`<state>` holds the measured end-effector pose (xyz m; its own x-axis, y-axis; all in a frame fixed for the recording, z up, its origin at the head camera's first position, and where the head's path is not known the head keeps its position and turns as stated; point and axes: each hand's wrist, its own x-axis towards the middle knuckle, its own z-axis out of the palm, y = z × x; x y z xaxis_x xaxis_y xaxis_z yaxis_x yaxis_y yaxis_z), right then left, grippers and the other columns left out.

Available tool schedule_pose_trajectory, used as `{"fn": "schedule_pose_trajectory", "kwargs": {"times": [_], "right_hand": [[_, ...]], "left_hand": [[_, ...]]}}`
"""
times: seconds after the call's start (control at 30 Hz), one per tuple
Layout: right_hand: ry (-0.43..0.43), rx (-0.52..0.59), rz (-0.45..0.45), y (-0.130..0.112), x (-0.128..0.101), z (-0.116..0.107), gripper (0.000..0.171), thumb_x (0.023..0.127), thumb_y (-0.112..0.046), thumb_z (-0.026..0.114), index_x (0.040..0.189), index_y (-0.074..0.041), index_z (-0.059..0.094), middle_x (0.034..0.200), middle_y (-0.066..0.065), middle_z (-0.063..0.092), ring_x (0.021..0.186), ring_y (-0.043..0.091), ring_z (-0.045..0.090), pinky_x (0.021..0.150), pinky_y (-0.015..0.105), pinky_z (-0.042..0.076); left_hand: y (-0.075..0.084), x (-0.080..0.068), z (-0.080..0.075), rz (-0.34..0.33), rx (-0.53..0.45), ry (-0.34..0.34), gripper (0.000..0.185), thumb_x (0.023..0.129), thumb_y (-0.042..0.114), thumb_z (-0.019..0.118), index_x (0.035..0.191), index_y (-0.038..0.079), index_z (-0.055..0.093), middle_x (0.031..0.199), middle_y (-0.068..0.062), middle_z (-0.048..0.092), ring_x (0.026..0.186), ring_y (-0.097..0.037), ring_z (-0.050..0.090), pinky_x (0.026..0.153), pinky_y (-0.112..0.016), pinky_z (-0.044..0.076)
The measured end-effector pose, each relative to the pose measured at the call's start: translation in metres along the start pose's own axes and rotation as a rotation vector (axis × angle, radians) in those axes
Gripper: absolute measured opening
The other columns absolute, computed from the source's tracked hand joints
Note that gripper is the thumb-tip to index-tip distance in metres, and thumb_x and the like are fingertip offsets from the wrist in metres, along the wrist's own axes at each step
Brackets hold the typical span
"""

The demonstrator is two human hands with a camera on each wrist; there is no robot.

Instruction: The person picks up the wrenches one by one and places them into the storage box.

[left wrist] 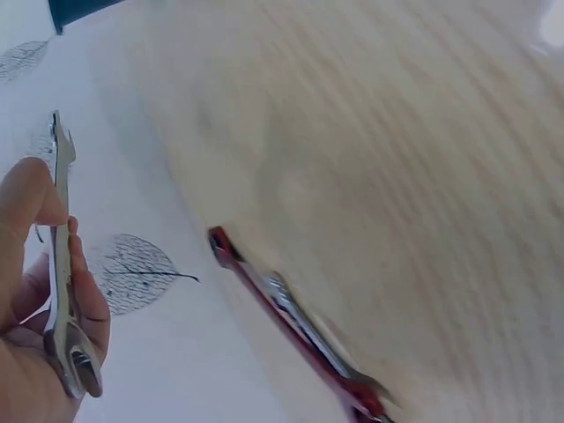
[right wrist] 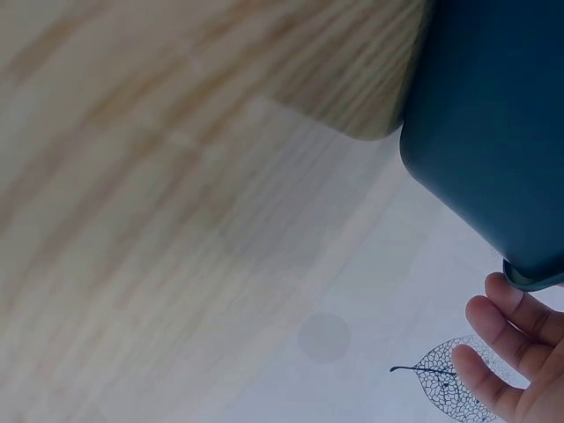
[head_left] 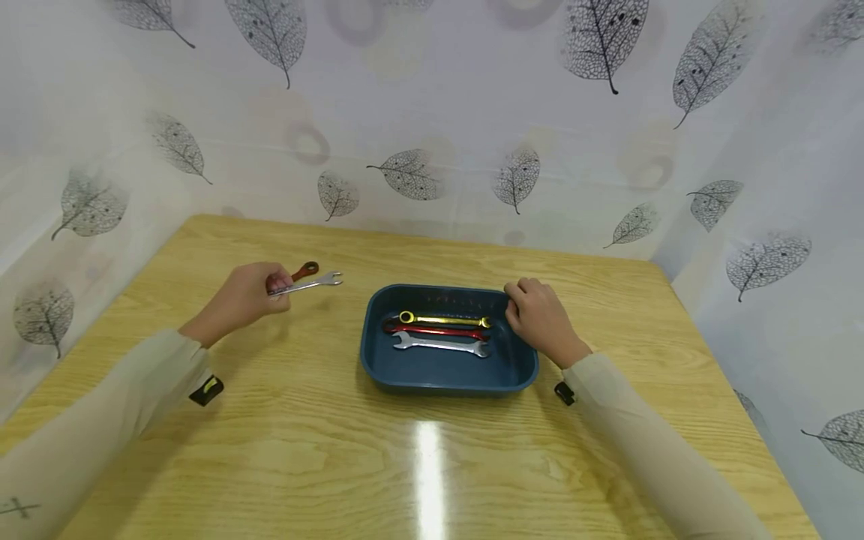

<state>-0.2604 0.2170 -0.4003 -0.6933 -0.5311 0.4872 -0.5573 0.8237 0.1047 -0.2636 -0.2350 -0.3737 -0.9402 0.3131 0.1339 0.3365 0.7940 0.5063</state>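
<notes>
Silver wrench [left wrist: 61, 264] in the left hand [head_left: 256, 291], fingers [left wrist: 92, 308] curled

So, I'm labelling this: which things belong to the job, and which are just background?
Job, probably:
silver wrench in left hand
blue bin, touched by right hand
three wrenches inside
red wrench, second silver wrench nearby

Just background:
table
patterned backdrop

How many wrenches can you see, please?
6: yellow, red and silver wrenches in the bin; another in the left hand; red and silver ones on the table. Others may be hidden.
</notes>
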Motion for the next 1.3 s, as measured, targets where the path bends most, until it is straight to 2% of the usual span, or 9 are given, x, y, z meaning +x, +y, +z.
{"fn": "schedule_pose_trajectory", "kwargs": {"times": [0.3,0.63,0.97,1.13,1.3], "right_hand": [[0.020,0.007,-0.007,0.002,-0.001,0.002,0.004,0.082,0.000,0.054,0.081,-0.004,0.054,0.064,0.008,0.043,0.054,0.019,0.036,0.052,0.034,0.031],[0.020,0.004,-0.008,0.002,-0.001,0.002,0.005,0.082,0.000,0.054,0.083,-0.004,0.056,0.065,0.008,0.045,0.055,0.018,0.036,0.053,0.033,0.032],[0.010,-0.002,0.001,0.003,0.000,0.001,0.006,0.080,0.001,0.057,0.083,-0.005,0.056,0.066,0.009,0.046,0.056,0.020,0.038,0.054,0.034,0.033],[0.005,0.000,0.010,0.002,0.000,0.000,0.006,0.080,0.000,0.058,0.083,-0.005,0.055,0.067,0.009,0.047,0.057,0.021,0.041,0.054,0.035,0.035],[0.006,0.003,0.010,0.002,-0.001,-0.001,0.005,0.082,-0.001,0.057,0.082,-0.005,0.055,0.067,0.009,0.047,0.057,0.021,0.041,0.055,0.035,0.035]], "left_hand": [[0.034,0.013,-0.001,0.045,-0.007,0.008,0.012,0.077,0.002,0.060,0.087,0.000,0.064,0.081,-0.011,0.064,0.069,-0.017,0.055,0.062,-0.025,0.046],[0.059,0.024,0.011,0.107,-0.052,0.011,0.012,0.075,0.000,0.060,0.087,0.001,0.065,0.079,-0.010,0.063,0.068,-0.016,0.053,0.062,-0.026,0.045],[0.097,0.037,0.032,0.128,-0.125,-0.036,0.012,0.073,0.000,0.064,0.085,0.001,0.064,0.078,-0.009,0.062,0.070,-0.017,0.053,0.066,-0.028,0.046],[0.116,0.039,0.045,0.169,-0.143,-0.073,0.013,0.071,0.001,0.067,0.084,0.002,0.063,0.078,-0.007,0.061,0.070,-0.016,0.053,0.066,-0.028,0.046],[0.129,0.043,0.059,0.222,-0.150,-0.124,0.012,0.070,0.001,0.065,0.082,0.003,0.063,0.077,-0.006,0.061,0.069,-0.013,0.053,0.066,-0.025,0.046]]}}
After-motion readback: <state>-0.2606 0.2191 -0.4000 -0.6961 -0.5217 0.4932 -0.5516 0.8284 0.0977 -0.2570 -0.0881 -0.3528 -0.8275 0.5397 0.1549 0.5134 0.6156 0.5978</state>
